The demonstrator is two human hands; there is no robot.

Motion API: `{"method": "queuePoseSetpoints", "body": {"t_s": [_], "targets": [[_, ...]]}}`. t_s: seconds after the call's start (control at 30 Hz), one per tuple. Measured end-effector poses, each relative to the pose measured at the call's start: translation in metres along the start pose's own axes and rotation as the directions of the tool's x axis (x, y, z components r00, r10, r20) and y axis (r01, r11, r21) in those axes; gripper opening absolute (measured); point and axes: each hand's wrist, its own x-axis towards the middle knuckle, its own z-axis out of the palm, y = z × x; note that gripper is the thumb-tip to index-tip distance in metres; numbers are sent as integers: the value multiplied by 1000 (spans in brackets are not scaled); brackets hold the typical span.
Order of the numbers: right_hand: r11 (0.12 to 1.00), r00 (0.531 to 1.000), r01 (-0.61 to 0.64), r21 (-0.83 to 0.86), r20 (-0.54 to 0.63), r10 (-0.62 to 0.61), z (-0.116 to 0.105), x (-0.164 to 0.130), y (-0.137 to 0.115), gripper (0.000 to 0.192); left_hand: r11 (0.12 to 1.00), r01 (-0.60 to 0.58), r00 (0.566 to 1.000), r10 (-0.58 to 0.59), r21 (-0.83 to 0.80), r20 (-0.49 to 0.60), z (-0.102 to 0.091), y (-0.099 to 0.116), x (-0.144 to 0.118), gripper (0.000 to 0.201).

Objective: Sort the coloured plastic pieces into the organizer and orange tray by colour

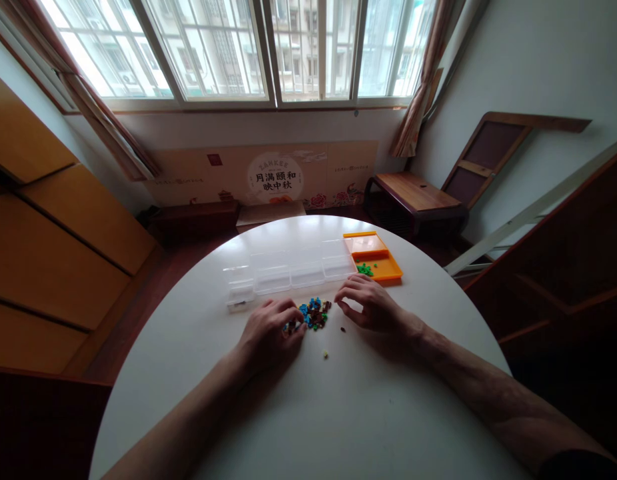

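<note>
beads (313, 315) between hands | organizer (288, 270) behind — tray (383, 268) right of it

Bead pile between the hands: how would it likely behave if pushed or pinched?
The bead pile is loose and tiny, so a push would probably scatter it; a few strays already lie apart. The pieces look light and hard, likely sliding easily on the smooth table. Pinching one beside the left hand seems fiddly.

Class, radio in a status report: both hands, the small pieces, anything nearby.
Left hand and right hand flank the pile of small pieces, fingertips down. Green pieces in orange tray. Clear compartment box behind pile.
</note>
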Motion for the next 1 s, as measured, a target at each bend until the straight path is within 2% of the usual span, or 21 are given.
{"method": "queuePoseSetpoints", "body": {"t_s": [0.17, 0.4, 0.67, 1.0], "targets": [[999, 999, 44, 20, -21, -43, -4, 4, -5, 13, 998, -45, 997, 43, -33, -67, -1, -1, 1, 11], [990, 994, 110, 92, -30, -108, 0, 7, -19, 12, 975, -79, 989, 50, -207, -141, -3, 4, 7, 10], [990, 992, 126, 71, 8, -126, 11, 11, -30, 8, 884, 70, 987, -129, -462, -98, 8, 15, 8, 7], [980, 983, 186, 71, -16, -185, 11, 12, -29, 9, 884, 91, 984, -150, -459, -94, 8, 21, 7, 20]]}}
